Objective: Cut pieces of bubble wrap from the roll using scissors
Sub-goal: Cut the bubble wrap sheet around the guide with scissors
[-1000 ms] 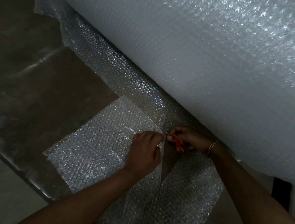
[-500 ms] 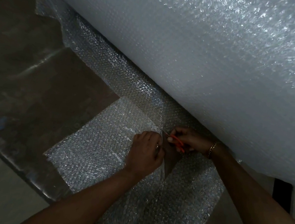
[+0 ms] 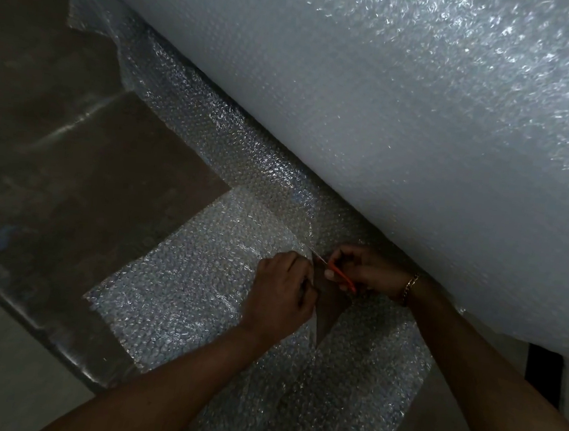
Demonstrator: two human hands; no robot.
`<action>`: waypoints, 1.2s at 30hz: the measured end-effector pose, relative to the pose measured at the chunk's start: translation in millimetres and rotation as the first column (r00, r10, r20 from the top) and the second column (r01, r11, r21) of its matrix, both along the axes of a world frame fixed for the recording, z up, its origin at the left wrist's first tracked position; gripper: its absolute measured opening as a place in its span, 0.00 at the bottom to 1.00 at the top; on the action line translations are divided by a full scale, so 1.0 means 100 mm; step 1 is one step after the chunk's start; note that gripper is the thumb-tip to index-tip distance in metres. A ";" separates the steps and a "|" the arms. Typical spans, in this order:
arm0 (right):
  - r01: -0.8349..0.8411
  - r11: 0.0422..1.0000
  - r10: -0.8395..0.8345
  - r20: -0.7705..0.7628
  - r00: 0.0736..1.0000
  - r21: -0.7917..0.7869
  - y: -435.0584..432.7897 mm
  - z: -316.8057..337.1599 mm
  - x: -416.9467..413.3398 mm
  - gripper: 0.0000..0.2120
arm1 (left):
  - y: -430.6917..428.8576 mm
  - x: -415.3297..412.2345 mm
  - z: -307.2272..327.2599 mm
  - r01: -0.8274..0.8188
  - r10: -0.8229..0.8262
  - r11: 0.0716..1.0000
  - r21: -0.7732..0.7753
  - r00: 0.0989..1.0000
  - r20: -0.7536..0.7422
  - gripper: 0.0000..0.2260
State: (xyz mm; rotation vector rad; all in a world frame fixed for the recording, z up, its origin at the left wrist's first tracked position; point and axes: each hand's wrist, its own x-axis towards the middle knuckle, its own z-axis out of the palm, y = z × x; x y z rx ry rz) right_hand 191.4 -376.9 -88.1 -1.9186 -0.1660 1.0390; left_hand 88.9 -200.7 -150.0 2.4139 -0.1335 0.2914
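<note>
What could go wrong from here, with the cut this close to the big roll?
1. The left hand holds the bubble wrap sheet right beside the scissors, so its fingers could get nicked.
2. The right hand works the blades just under the roll; the tips might snag its outer layer.
3. The scene is dim and the wrap is clear, so the cut line may wander.

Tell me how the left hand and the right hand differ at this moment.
The left hand pinches the cut edge of the sheet; the right hand holds orange scissors. The left hand lies left of the cut, the right hand right of it, beside the roll. The right wrist wears a bracelet; the left wrist is bare. Both hands have curled fingers.
</note>
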 end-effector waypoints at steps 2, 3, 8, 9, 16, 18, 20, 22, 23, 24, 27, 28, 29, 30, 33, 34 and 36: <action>0.005 1.000 -0.005 0.000 1.000 -0.004 0.01 0.01 0.00 0.05 | 0.00 0.00 0.01 -0.001 0.001 1.000 -0.009 1.000 0.002 0.04; 0.011 1.000 -0.011 -0.003 1.000 -0.019 0.03 0.02 0.00 0.05 | 0.00 0.00 0.01 -0.001 0.001 1.000 -0.013 1.000 0.003 0.03; 0.006 0.993 -0.006 -0.002 1.000 -0.122 0.16 0.05 0.02 0.12 | 0.00 0.00 0.01 0.005 -0.005 1.000 -0.024 1.000 -0.010 0.04; 0.002 0.992 -0.001 0.006 1.000 -0.130 0.18 0.06 0.03 0.11 | 0.00 0.00 0.00 0.005 -0.005 1.000 -0.022 1.000 -0.009 0.04; -0.002 0.996 0.001 -0.011 1.000 -0.093 0.18 0.08 0.02 0.07 | 0.00 0.00 0.02 0.007 -0.007 1.000 -0.024 1.000 -0.003 0.03; 0.021 0.999 -0.023 -0.025 0.999 -0.050 0.15 0.07 0.01 0.05 | 0.00 0.00 0.01 0.015 -0.015 1.000 -0.026 1.000 -0.006 0.03; 0.031 0.999 -0.031 -0.025 0.999 -0.020 0.12 0.06 0.00 0.05 | 0.00 0.00 0.00 0.017 -0.017 1.000 -0.024 1.000 -0.010 0.03; 0.021 0.999 -0.021 -0.012 1.000 -0.030 0.12 0.06 0.00 0.04 | 0.00 0.00 0.00 0.013 -0.013 1.000 -0.023 1.000 -0.014 0.03; 0.023 0.999 -0.024 -0.010 1.000 -0.040 0.13 0.07 0.00 0.04 | 0.00 0.00 0.00 0.011 -0.011 1.000 -0.025 1.000 -0.016 0.03; 0.031 0.998 -0.032 -0.008 0.999 -0.050 0.16 0.08 0.00 0.04 | 0.00 0.00 0.00 0.010 -0.010 1.000 -0.026 1.000 -0.017 0.03; 0.028 0.997 -0.028 0.000 1.000 -0.079 0.23 0.07 0.02 0.06 | 0.00 0.00 0.00 0.009 -0.009 1.000 -0.015 1.000 -0.016 0.03; 0.023 0.996 -0.024 -0.004 1.000 -0.087 0.24 0.07 0.04 0.07 | 0.00 0.00 0.00 0.008 -0.008 1.000 -0.010 1.000 -0.016 0.03; 0.018 0.996 -0.019 -0.009 1.000 -0.093 0.24 0.05 0.05 0.08 | 0.00 0.00 0.00 0.007 -0.007 1.000 -0.006 1.000 -0.019 0.03; 0.014 0.995 -0.016 -0.014 1.000 -0.098 0.25 0.05 0.06 0.08 | 0.00 0.00 0.00 0.008 -0.008 1.000 -0.002 1.000 -0.021 0.03; 0.020 0.996 -0.022 -0.022 1.000 -0.084 0.24 0.05 0.07 0.08 | 0.00 0.01 0.00 0.011 -0.011 1.000 0.005 1.000 -0.022 0.03; 0.020 0.997 -0.022 -0.021 1.000 -0.078 0.24 0.06 0.06 0.08 | 0.00 0.01 0.00 0.011 -0.011 1.000 0.006 1.000 -0.022 0.03; 0.006 0.998 -0.008 -0.022 1.000 -0.057 0.22 0.08 0.05 0.07 | 0.00 0.00 0.00 0.010 -0.010 1.000 0.002 1.000 -0.023 0.03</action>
